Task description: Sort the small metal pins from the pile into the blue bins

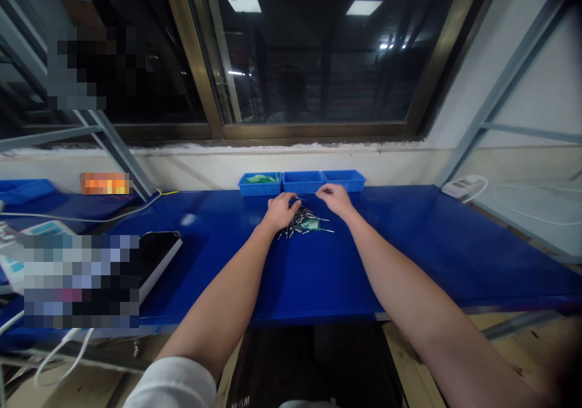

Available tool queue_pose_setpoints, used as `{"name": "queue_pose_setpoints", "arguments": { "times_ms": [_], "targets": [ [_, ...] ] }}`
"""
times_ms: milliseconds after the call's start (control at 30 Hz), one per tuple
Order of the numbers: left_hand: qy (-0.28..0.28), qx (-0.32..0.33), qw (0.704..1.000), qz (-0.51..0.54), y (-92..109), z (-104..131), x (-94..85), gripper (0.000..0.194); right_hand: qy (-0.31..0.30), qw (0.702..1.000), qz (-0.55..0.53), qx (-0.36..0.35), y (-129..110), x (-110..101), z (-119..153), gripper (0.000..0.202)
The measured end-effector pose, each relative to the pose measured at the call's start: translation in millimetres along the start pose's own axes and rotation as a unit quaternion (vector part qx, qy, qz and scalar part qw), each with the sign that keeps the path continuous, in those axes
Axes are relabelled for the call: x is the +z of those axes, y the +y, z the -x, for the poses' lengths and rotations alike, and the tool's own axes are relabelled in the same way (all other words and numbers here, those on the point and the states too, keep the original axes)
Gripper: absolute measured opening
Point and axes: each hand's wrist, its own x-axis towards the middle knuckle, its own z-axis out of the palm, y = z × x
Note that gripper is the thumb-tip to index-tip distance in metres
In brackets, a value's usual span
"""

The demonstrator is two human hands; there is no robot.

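Observation:
A pile of thin dark and metallic rods lies on the blue table, with a small green packet among them. My left hand rests at the upper left side of the pile, its fingers bent over the rods; what they grip, if anything, is too small to tell. Up and to the right of the pile, my right hand pinches the end of a thin rod that points left toward my left hand.
Three blue bins stand in a row behind the hands, the left one holding green packets. A dark flat device lies at left. A white power strip sits at back right. Metal frame posts flank the blue table.

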Motion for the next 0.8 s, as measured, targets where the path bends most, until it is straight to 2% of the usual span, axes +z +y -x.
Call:
{"name": "queue_pose_setpoints", "arguments": {
  "times_ms": [100, 200, 333, 433, 500, 567, 700, 800],
  "targets": [
    [-0.011, -0.017, 1.000, -0.013, -1, -1, 1.7, 0.034, 0.073, 0.994, 0.081, 0.000, 5, -4, -4, 0.017],
    [-0.022, -0.023, 0.999, -0.021, -2, -1, 1.9, 0.033, 0.102, 0.990, 0.101, 0.001, 11, -7, -10, 0.030],
    [-0.042, -0.032, 0.998, -0.031, -1, 0, 0.3, 0.034, 0.077, 0.994, 0.068, 0.032, 23, -8, -15, 0.077],
    [-0.051, -0.038, 0.997, -0.038, 0, 0, 0.3, 0.037, 0.053, 0.997, 0.050, 0.037, 27, -6, -13, 0.089],
    [-0.053, -0.037, 0.997, -0.039, -1, 0, 1.5, 0.039, 0.048, 0.997, 0.065, 0.017, 25, -5, -11, 0.083],
    [-0.057, -0.032, 0.997, -0.043, -3, 0, 3.2, 0.042, 0.030, 0.995, 0.098, -0.008, 20, -4, -8, 0.065],
    [-0.097, -0.031, 0.991, -0.082, -5, 1, 5.5, 0.057, -0.078, 0.985, 0.151, -0.018, 6, 1, -1, 0.020],
    [-0.144, -0.034, 0.983, -0.105, -6, 3, 6.4, 0.072, -0.138, 0.972, 0.189, -0.007, -1, 5, 3, 0.012]
  ]
}}
